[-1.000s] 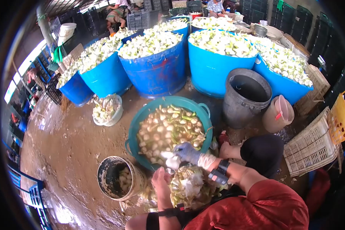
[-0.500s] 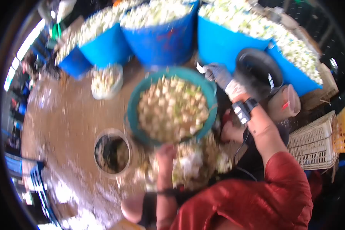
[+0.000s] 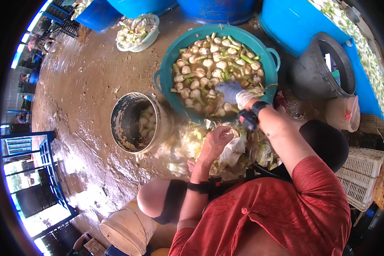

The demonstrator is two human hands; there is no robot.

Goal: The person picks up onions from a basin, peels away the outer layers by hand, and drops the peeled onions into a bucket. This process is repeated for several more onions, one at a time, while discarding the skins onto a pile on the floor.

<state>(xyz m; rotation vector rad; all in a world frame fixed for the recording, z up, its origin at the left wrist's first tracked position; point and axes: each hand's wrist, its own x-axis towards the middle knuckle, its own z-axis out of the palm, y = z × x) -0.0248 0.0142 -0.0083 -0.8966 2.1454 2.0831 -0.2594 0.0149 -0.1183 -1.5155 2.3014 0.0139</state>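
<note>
A round green basin (image 3: 166, 64) holds murky water crowded with white bulbs (image 3: 207, 63), some with short green stems. My right hand (image 3: 230, 90), in a bluish-grey glove, reaches into the basin among the bulbs. Its fingers are blurred, and whether they grip a bulb cannot be made out. Just outside the basin's near rim is my bare left hand (image 3: 217, 140), fingers loosely curved and apart, with nothing visible in them. Under it lies a heap of pale peeled leaves (image 3: 232, 153). Left of the basin, a metal-looking pot (image 3: 115, 128) contains several white bulbs.
Blue tubs (image 3: 303, 25) line the far side, with pale trimmings in those whose tops show. A white bowl (image 3: 151, 40) of peelings sits on the wet floor. To the right are a black bucket (image 3: 305, 70), a translucent pail (image 3: 341, 113) and a white crate (image 3: 358, 175). A cream bucket (image 3: 132, 226) lies near my knee.
My right hand has come from the basin's far right edge down into the bulbs; the white scrap at its fingertips no longer shows. The view has shifted, and my left hand's fingers are now apart.
</note>
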